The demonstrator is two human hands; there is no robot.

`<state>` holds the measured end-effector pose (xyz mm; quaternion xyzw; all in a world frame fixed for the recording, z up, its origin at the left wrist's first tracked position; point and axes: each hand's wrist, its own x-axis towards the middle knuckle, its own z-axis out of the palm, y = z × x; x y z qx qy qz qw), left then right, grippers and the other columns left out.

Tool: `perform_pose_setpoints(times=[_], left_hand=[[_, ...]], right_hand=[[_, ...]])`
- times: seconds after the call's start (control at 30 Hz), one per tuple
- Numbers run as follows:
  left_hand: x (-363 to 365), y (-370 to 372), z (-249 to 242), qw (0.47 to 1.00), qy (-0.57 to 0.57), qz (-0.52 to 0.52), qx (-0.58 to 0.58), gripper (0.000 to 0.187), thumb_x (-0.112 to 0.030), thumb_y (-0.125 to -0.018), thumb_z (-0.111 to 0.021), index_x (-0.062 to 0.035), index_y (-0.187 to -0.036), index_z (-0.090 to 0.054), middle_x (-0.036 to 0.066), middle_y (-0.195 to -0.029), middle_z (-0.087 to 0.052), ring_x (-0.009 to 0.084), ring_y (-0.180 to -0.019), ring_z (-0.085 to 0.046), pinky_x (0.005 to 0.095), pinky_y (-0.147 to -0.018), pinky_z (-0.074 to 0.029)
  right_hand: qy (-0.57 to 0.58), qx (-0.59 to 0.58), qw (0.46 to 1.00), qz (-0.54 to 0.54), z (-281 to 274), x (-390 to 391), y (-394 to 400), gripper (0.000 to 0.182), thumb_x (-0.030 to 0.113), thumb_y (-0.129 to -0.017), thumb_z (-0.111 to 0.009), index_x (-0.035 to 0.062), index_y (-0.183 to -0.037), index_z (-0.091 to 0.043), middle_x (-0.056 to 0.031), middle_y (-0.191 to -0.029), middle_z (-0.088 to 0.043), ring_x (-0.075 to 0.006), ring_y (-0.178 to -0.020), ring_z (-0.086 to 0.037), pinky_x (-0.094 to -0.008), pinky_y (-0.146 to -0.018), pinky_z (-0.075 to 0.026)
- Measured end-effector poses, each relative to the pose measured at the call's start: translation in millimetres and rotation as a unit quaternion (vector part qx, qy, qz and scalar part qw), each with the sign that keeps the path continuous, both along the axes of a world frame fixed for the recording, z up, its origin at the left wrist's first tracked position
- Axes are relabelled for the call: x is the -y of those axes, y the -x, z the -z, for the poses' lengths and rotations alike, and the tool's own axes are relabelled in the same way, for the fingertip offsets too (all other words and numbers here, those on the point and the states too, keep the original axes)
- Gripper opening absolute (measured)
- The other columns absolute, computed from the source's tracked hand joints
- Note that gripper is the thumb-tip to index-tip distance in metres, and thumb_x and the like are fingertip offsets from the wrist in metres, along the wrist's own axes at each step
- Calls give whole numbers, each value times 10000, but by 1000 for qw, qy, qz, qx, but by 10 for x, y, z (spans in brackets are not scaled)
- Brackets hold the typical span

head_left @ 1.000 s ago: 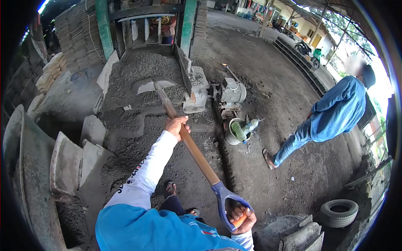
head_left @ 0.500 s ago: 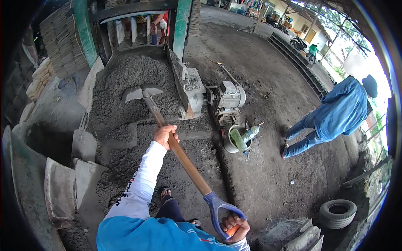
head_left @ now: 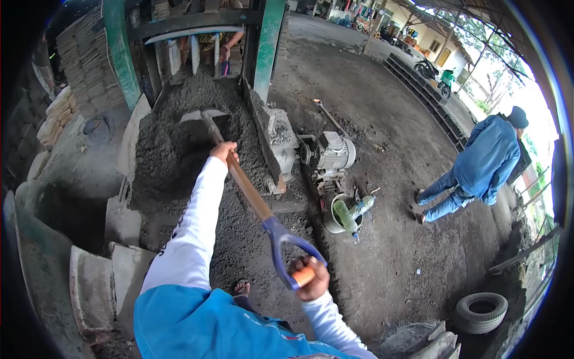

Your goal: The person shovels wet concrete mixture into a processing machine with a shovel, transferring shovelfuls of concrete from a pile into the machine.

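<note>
A shovel (head_left: 248,194) with a wooden shaft and a blue D-shaped handle slants from the lower centre up to the left. My left hand (head_left: 224,152) is wrapped round the shaft close to the blade. My right hand (head_left: 312,279) grips the orange crossbar of the handle. The metal blade rests against the heap of dark, damp mix (head_left: 173,128), its lower edge partly hidden in it. The heap lies between side plates below a green metal frame (head_left: 268,54).
Right of the heap stand an electric motor (head_left: 335,151) and a bucket (head_left: 335,224) with bottles. A person in blue (head_left: 487,155) is at the right. A tyre (head_left: 481,311) lies lower right; curved slabs (head_left: 92,293) stand lower left. Another person's arm shows behind the frame.
Both hands have moved forward with the shovel, the right one up and left. Mix is now piled higher towards the frame. The person in blue has shifted slightly.
</note>
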<state>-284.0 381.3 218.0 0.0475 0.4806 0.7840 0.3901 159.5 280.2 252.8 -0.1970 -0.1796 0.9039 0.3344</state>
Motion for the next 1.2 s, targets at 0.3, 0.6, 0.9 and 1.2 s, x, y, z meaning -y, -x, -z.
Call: perform_pose_setpoints(times=[0.3,0.6,0.9,1.2], left_hand=[[881,-2185,-21,967,-102,116,201,197,-226,-850,-669,-111,-788,-522,26,-625,-499,201,-549,-512,418,-625,-471],[1672,-4048,764,949,6,182,259,176,-135,-813,-678,-71,-737,-532,50,-631,-509,231,-569,-537,441,-652,-493],[2092,-5103,990,936,21,185,300,147,-55,-784,-689,-43,-757,-545,67,-662,-532,244,-559,-562,456,-628,-516],[1719,-4670,769,943,20,198,267,171,-131,-825,-676,-92,-751,-527,32,-667,-504,215,-596,-536,445,-669,-490]], right_hand=[[3,447,883,144,1470,-128,-2323,167,119,-675,-646,5,-796,-638,-83,-668,-586,-213,-586,-573,-349,-546,-485],[67,506,847,148,2450,1144,-4462,201,131,-642,-607,-24,-763,-650,-113,-697,-624,-241,-561,-587,-376,-526,-500],[100,554,823,82,1961,1816,-5395,199,170,-649,-617,-10,-732,-626,-115,-649,-597,-244,-526,-567,-372,-490,-476],[55,485,855,173,1467,1729,-4885,239,251,-650,-637,24,-685,-573,-109,-559,-538,-232,-458,-528,-348,-435,-448]])
